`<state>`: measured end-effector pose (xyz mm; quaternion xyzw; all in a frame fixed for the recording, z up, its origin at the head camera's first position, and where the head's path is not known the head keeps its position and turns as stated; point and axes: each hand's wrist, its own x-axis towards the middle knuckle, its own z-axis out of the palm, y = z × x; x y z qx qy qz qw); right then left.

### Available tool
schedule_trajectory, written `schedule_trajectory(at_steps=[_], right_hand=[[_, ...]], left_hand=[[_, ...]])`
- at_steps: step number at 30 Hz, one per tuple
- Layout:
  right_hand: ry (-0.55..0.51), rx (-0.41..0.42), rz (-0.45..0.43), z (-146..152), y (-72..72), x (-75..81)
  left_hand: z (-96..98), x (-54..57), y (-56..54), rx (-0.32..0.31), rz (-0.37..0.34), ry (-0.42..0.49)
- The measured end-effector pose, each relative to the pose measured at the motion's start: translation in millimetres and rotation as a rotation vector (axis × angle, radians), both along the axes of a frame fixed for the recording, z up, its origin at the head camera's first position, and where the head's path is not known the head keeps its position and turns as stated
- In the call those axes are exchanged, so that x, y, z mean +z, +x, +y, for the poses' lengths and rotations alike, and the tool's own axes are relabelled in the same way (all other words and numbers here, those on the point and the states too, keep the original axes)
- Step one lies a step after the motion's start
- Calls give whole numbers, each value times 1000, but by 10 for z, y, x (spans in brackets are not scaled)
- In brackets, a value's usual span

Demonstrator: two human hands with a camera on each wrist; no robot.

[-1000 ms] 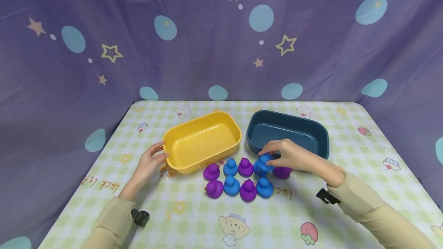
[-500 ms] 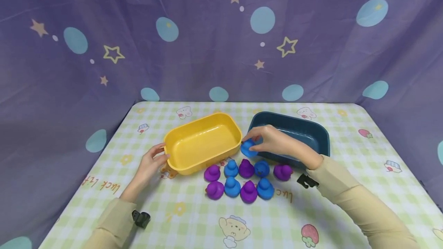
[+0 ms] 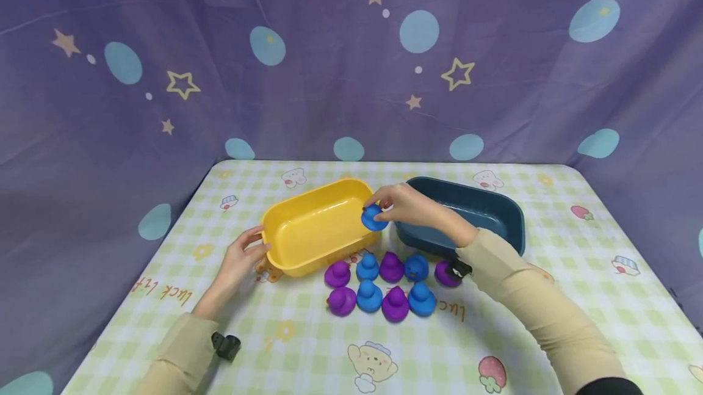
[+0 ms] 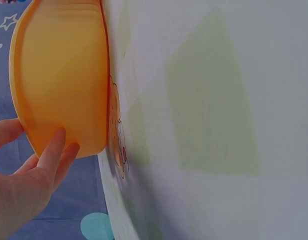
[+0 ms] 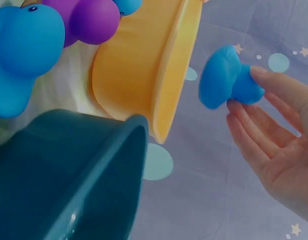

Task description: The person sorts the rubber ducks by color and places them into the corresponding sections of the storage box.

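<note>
In the head view, my right hand [image 3: 412,204] pinches a blue rubber duck [image 3: 373,217] between thumb and fingertips. The duck hangs over the right end of the yellow basin [image 3: 299,264]; in the right wrist view it is seen tilted, its head between the fingers. My left hand [image 3: 237,260] touches the basin's left end, its extended fingers [image 4: 53,150] against the outer wall. In front of the basins sit two rows of blue and purple ducks, among them a purple duck [image 3: 395,305] and a blue duck [image 3: 370,296]. My right wrist's camera partly covers one purple duck [image 3: 446,275].
A dark teal basin [image 3: 508,206] stands right of the yellow one, partly behind my right forearm. Both rest on a checked tablecloth [image 3: 307,352] with printed cartoons. A purple curtain [image 3: 307,108] with stars and ovals hangs behind the table.
My right hand has lifted the blue duck from beside the row and carried it left and up, past the teal basin, to the yellow basin. My left hand stays in place.
</note>
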<state>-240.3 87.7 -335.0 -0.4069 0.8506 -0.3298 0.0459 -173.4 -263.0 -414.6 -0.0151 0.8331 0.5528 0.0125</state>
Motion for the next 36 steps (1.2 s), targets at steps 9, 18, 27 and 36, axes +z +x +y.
schedule_trajectory(at_steps=[9, 18, 27, 36], right_hand=[[31, -34, -22, -191, -182, -64], [58, -64, -45, -330, -387, -191], [57, -98, -94, -443, -531, -320], [42, -176, -145, -518, -677, -480]], left_hand=[[2, 11, 5, 15, -26, -16], [-10, 10, -17, 19, -39, -3], [8, -11, -21, 18, -43, -7], [8, -9, -26, 19, -30, 4]])
